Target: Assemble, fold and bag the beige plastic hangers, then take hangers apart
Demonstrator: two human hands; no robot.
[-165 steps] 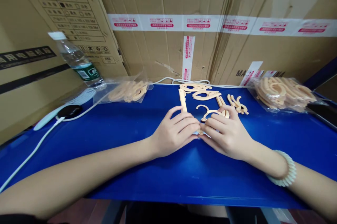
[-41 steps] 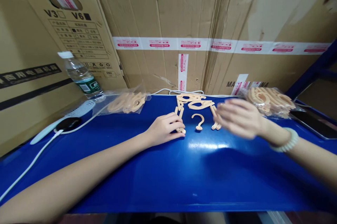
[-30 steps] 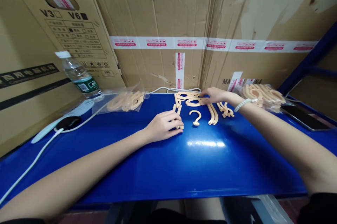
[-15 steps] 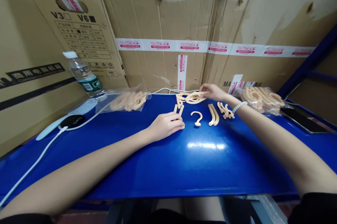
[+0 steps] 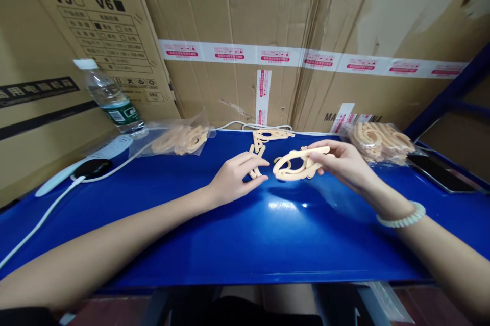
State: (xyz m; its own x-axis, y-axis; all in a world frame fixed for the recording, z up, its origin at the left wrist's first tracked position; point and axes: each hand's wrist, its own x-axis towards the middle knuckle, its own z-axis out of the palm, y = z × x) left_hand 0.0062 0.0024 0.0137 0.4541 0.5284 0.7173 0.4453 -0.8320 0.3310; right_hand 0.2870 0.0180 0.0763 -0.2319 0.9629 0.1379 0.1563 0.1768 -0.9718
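A pale-peach, plastic-looking hanger piece shaped like a long open oval [image 5: 293,177] is held up right of centre, its rounded end to the left, its long axis running left to right. To its left, a pair of slim pale-peach plastic-looking slats [image 5: 262,151] runs near to far, side by side, partly hidden.
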